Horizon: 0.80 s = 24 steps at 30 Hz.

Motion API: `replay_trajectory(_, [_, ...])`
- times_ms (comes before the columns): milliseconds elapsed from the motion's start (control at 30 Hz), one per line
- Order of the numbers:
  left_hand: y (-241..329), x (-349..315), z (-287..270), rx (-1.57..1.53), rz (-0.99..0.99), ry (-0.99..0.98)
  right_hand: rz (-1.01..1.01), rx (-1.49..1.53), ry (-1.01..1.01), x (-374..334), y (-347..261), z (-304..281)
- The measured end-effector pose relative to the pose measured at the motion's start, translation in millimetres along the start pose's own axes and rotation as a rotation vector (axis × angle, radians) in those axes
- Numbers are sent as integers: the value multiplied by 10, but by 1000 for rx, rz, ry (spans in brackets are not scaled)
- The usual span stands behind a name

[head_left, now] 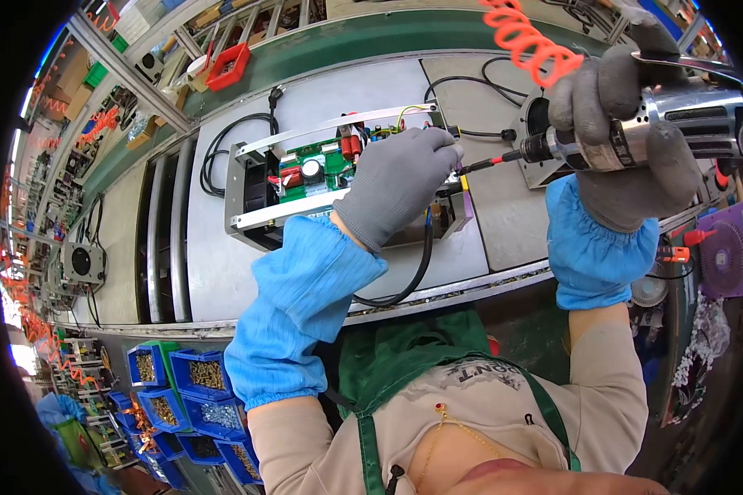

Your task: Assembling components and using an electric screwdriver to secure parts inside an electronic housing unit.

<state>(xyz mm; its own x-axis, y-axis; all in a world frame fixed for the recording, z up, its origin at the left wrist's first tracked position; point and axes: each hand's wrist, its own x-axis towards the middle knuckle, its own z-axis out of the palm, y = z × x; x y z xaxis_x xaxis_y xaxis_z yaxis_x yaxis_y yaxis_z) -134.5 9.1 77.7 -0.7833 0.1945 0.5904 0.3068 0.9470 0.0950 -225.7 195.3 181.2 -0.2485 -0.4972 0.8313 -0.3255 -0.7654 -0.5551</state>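
Observation:
My left hand [404, 177], in a grey glove, reaches over the right end of an open metal-framed electronic unit [256, 216]. Its fingers are bent together at the end panel, close to the driver's tip; whatever they pinch is hidden. My right hand [627, 194], gloved too, is wrapped round a silver power screwdriver [702, 124]. The tool lies nearly level, its red-sleeved bit [491, 162] pointing left at the unit's end panel. Inside the frame show a green circuit board [333, 158], a black fan [260, 194] and red components.
An orange coiled hose [532, 45] hangs at the upper right. A second fan unit [537, 136] stands right of the work. A black plug cord [215, 157] lies left of it. Blue bins [202, 375] of screws stand lower left; a red tray [228, 68] sits behind.

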Motion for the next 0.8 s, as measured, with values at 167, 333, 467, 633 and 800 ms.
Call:
replay_trajectory(167, [12,20,-19,-12,-8,-5,-16,-33,-28,16,60,28])
replay_trajectory(333, [6,47,-13,-23,-26,-44,58,-66,-8,1,92,126])
replay_trajectory(467, [-33,43,-41,-41,-1,-46,114,45,22,-17,206,158])
replay_trajectory(633, [-28,96,-87,-4,-38,-105,210,-168,51,124,151,357])
replay_trajectory(800, [-80,85,-13,-125,-59,93,211,68,321,301,101,651])
